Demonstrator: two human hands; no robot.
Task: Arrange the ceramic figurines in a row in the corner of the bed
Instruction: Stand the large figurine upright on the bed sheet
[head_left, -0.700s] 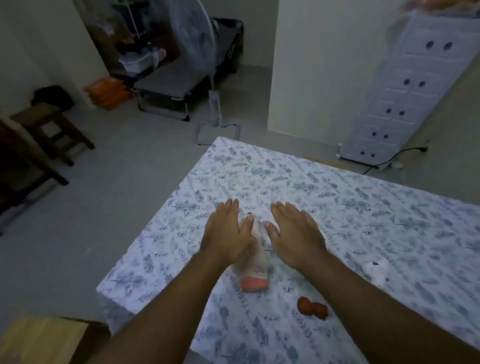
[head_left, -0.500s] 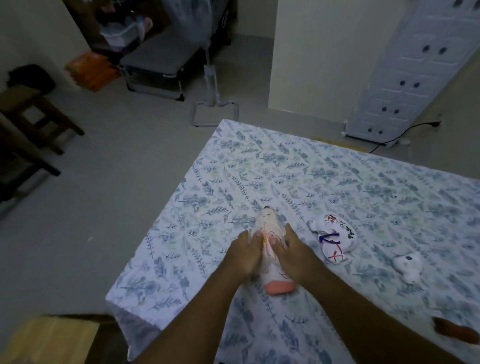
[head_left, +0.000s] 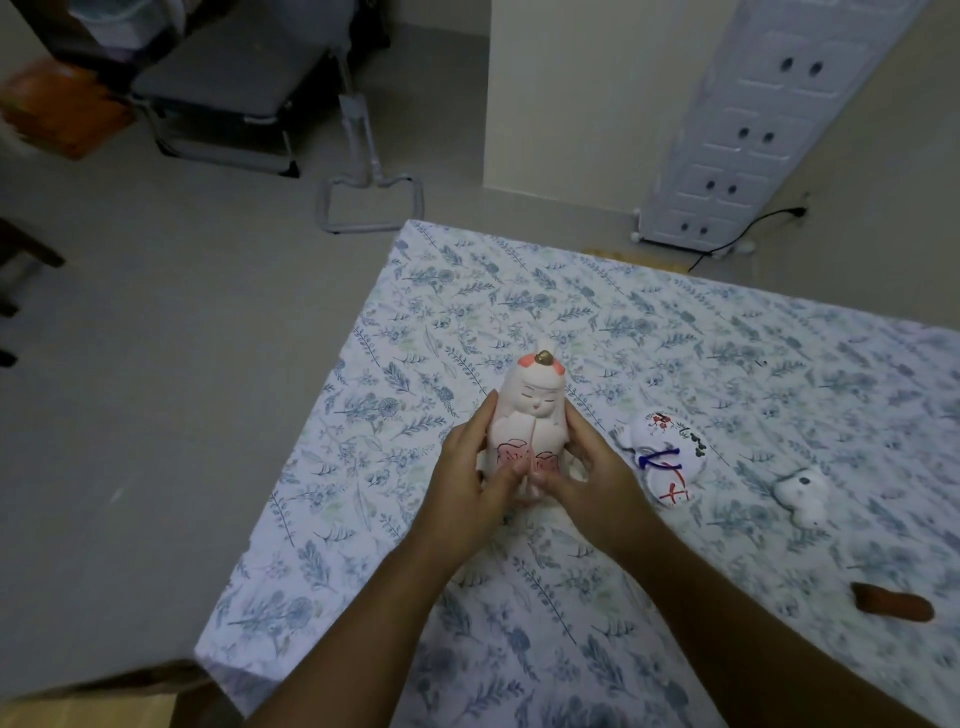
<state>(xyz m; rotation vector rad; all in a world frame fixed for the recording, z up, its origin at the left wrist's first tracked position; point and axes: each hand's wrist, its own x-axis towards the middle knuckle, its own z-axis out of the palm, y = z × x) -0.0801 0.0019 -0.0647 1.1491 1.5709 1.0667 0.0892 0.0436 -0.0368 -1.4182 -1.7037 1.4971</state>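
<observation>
- I have both hands on the tall white ceramic doll figurine with pink flower painting and a small gold topknot (head_left: 527, 415), which stands upright, or nearly so, on the blue-and-white floral bed sheet (head_left: 571, 597), a little in from the sheet's far corner.
- My left hand (head_left: 467, 488) cups its left flank and my right hand (head_left: 587, 483) its right; the fingers of both are closed around the lower body, thumbs meeting at the front over the painted flowers.
- I judge it hollow, stiff and brittle, with a smooth glaze that could slip, so a low two-sided hold near the base suits it better than pinching the narrow head.
- The mattress is soft, so I expect a tall piece like this to tip easily once released.
- To the doll's right a round white painted figurine with a purple cord (head_left: 662, 454) lies flat on the sheet, near but apart.
- Farther right lies a small white animal-shaped figurine (head_left: 800, 493), and beyond it, nearer me, a small reddish-brown figurine (head_left: 891, 608).
- None of these three stands in a row yet.
</observation>
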